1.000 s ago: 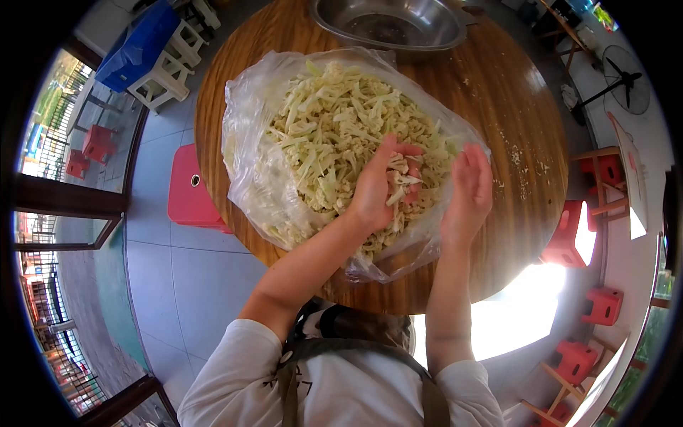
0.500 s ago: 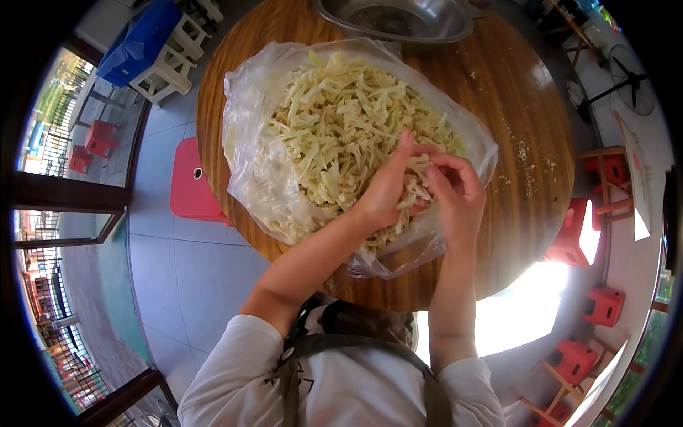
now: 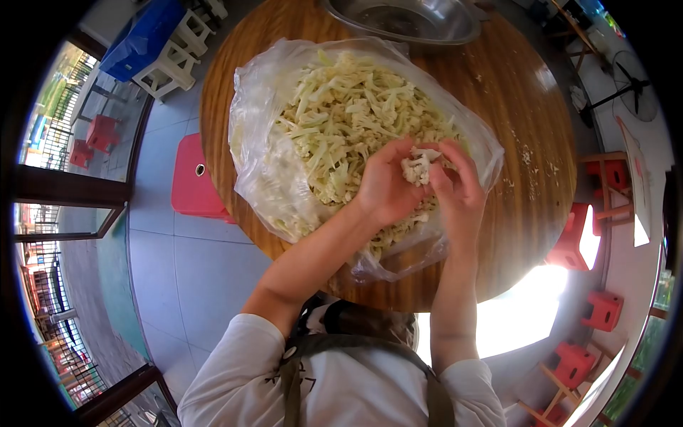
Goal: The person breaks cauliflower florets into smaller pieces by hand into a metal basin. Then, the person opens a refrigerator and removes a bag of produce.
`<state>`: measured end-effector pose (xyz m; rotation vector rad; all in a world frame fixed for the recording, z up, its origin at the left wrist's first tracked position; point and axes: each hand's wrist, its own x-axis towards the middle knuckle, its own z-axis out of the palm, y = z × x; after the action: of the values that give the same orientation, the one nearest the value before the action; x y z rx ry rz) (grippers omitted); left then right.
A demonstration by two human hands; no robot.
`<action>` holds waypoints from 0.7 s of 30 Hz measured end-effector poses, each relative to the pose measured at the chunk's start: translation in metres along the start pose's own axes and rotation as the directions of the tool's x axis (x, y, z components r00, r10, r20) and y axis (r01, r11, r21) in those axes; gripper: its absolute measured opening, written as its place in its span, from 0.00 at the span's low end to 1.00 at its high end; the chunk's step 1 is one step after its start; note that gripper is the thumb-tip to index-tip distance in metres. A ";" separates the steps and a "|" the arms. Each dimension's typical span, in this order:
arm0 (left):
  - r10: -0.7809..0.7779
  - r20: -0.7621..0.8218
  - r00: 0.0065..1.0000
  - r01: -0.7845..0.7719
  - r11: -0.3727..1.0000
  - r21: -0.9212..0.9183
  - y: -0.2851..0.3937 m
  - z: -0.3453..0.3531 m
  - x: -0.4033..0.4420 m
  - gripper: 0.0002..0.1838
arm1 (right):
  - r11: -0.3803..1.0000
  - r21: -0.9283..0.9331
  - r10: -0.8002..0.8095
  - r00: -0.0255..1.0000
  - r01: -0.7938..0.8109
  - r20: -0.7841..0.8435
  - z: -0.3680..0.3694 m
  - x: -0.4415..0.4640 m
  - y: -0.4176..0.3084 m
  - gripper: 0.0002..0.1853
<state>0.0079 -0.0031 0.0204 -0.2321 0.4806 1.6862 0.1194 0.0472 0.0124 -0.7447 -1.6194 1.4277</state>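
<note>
A clear plastic bag (image 3: 256,153) lies open on the round wooden table (image 3: 530,107), heaped with pale green and cream cauliflower pieces (image 3: 348,107). Over the right part of the heap, my left hand (image 3: 390,186) is curled round a white cauliflower floret (image 3: 420,166). My right hand (image 3: 459,186) meets it from the right, its thumb and fingers closed on the same floret. The undersides of the fingers are partly hidden.
A metal basin (image 3: 409,20) stands at the table's far edge. White crumbs are scattered on the right side of the tabletop. Red stools (image 3: 193,178) stand around the table, and a black fan (image 3: 632,87) is at the right.
Over the last second my right hand has come in to the left and closed on the floret. My left hand has curled its fingers, and the floret is now lifted between both hands.
</note>
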 end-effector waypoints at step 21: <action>-0.029 0.089 0.996 -0.022 0.853 0.522 -0.010 -0.005 0.001 0.13 | 0.992 -0.042 0.114 0.993 -0.115 -0.032 -0.011 0.003 -0.007 0.11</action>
<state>0.0169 -0.0033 0.0140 0.2466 0.8463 1.4899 0.1284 0.0535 0.0197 -0.8929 -1.6114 1.4586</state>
